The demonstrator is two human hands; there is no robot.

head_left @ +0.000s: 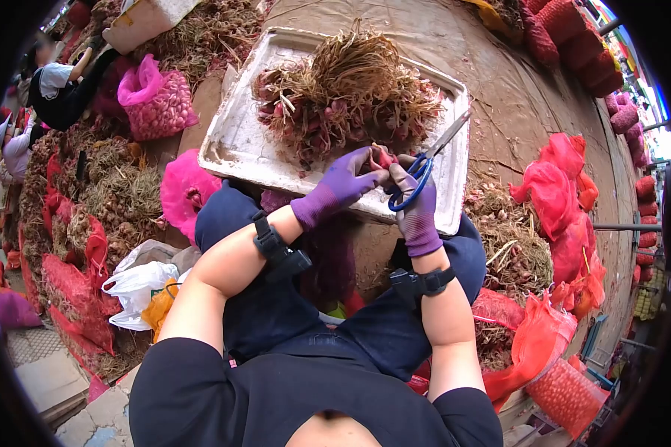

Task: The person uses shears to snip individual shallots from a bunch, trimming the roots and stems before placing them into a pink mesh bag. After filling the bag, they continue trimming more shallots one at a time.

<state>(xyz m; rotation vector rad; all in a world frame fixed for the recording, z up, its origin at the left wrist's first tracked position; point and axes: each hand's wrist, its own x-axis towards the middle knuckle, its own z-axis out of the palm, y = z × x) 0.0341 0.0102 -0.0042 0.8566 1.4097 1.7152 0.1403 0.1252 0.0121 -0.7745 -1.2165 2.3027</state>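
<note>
My left hand (pixel 344 182), in a purple glove, is closed with its fingertips around a red shallot (pixel 382 156). My right hand (pixel 417 205), gloved alike, holds scissors (pixel 419 179) by their blue handles, blades pointing up and right, away from me. Its fingertips meet the shallot beside the left ones. Just beyond both hands, a heap of shallots (pixel 332 123) with dry brown stalks lies in a white foam tray (pixel 235 145). The tray sits across my knees.
A pink mesh bag of trimmed bulbs (pixel 160 104) stands at the left, near piles of dried shallots (pixel 123 190). Red mesh bags (pixel 555 194) and another shallot pile (pixel 511 253) flank my right. White plastic bags (pixel 138 290) lie by my left hip. A person (pixel 56 78) sits at upper left.
</note>
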